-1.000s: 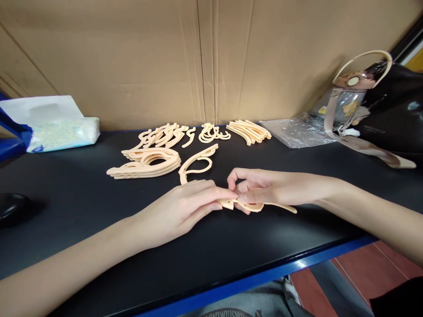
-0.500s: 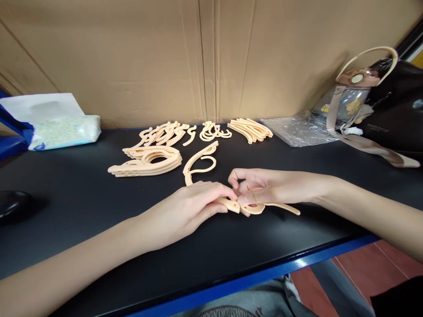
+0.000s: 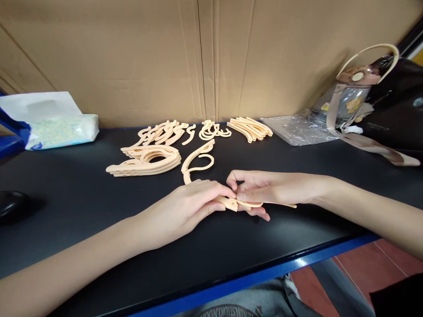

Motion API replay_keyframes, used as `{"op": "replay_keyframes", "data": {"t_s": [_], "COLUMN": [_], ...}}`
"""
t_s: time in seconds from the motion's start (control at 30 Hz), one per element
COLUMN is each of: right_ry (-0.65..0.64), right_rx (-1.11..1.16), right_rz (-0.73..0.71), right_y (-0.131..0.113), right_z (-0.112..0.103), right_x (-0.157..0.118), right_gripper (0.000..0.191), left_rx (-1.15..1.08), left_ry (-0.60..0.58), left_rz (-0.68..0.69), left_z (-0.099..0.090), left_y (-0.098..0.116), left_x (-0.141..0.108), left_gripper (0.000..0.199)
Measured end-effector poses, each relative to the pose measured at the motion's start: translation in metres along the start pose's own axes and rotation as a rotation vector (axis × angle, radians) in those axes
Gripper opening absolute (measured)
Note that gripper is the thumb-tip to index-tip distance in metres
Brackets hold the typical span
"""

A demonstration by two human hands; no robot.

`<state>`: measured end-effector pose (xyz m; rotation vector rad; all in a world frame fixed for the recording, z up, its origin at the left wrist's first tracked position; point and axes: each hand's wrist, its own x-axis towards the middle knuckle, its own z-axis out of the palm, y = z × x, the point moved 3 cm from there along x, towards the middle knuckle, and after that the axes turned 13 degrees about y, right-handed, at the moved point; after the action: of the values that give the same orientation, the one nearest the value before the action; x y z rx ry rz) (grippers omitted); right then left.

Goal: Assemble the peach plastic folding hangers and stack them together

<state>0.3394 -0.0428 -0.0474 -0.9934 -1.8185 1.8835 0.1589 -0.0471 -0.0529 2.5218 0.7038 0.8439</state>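
Observation:
My left hand (image 3: 194,204) is closed on a cream plastic folding hanger (image 3: 186,176). Its curved arm and hook stick out beyond my fingers, and a flat end with a small hole (image 3: 233,203) shows by my thumb. My right hand (image 3: 261,187) pinches a thin cream hanger arm piece (image 3: 253,204) between thumb and fingers, its slim tail pointing right. The two ends meet or nearly touch between my hands; whether they are joined I cannot tell. My palms hide most of both parts.
Left of my hands lies a stack of folded hangers (image 3: 145,168). Behind are piles of curved arm pieces (image 3: 167,132), hooks (image 3: 208,132) and long pieces (image 3: 249,129). Around them are tissues (image 3: 62,132), a mouse (image 3: 13,204), a plastic bag (image 3: 294,130) and a bottle (image 3: 350,103).
My right hand has rotated the arm piece, which now shows edge-on rather than its flat face. Its lower fingers have come into view beneath. My left hand has barely moved.

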Motion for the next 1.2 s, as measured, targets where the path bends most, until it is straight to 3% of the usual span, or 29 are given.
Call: {"op": "replay_keyframes", "data": {"t_s": [0.47,0.67,1.2], "right_ry": [0.011,0.0,0.008], "right_rx": [-0.051,-0.079,-0.056], "right_rz": [0.059,0.047,0.019], "right_y": [-0.0046,-0.0038,-0.0068], "right_z": [-0.001,-0.0019,-0.0032], "right_x": [-0.0043,-0.0038,-0.0058], "right_gripper": [0.026,0.013,0.023], "left_rx": [-0.052,-0.086,-0.152], "left_ry": [-0.013,-0.008,0.005], "left_rz": [-0.001,-0.009,-0.051], "left_z": [0.0002,0.0,-0.0022], "left_y": [-0.001,-0.0001,-0.0043], "left_x": [-0.0013,-0.0009,-0.0012], "left_gripper": [0.023,0.022,0.035]}}
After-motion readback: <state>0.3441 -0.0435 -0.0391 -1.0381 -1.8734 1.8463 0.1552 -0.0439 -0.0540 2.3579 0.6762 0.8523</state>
